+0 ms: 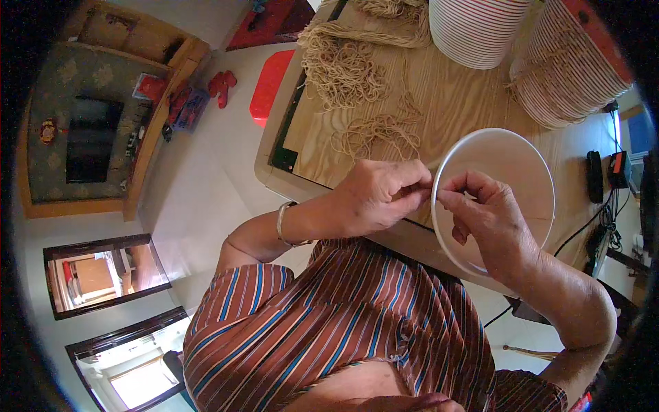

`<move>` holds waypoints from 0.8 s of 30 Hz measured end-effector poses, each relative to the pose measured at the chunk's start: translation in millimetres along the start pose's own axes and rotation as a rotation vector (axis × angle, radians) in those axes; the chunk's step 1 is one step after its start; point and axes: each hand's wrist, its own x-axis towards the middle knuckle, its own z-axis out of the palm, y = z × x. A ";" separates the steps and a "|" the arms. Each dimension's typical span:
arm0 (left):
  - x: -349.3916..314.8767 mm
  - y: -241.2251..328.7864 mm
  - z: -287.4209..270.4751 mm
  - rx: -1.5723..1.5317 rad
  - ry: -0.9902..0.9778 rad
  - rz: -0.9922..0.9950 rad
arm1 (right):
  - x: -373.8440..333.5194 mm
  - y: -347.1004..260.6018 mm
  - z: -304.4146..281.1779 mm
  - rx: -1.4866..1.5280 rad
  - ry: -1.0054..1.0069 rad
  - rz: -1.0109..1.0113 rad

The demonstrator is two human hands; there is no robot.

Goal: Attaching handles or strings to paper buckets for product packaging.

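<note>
Pinching narrowly, what they hold unclear, the left hand [381, 196] and right hand [493, 216] meet at the rim of a white, round, plastic-looking tub [525, 175], probably light, stiff and best held there, over the brown wood-grained surface [446, 106].

Left hand [376, 196]: fingertips bunched at the rim; whatever they pinch is too small to tell.
Right hand [491, 220]: covers part of the white bucket's inside; its little finger is partly hidden.
White bucket [525, 178]: outer wall and base out of sight beneath its mouth.
Beige cord [343, 75]: uppermost bundle cut by the top edge.
Upright bucket stack [477, 34]: upper end cut off there too.
Leaning bucket stack [566, 86]: far end lost past the dark lens rim.
</note>
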 end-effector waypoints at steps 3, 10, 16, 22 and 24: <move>1.8 2.8 0.5 -0.043 0.016 0.025 | 1.2 2.0 -1.7 -0.030 -0.012 -0.053; -3.5 -9.5 1.0 -0.071 0.103 -0.057 | -1.6 -10.6 -2.8 -0.134 -0.048 -0.052; -4.9 -5.2 -29.0 -0.160 0.229 0.022 | -3.1 -2.0 -7.7 -0.240 -0.019 -0.106; 16.4 14.4 -26.4 -0.090 0.130 0.420 | 0.7 4.7 -2.1 -0.223 -0.014 -0.208; 27.0 6.3 -19.2 -0.079 0.130 0.461 | -1.0 5.5 -0.6 -0.218 -0.012 -0.220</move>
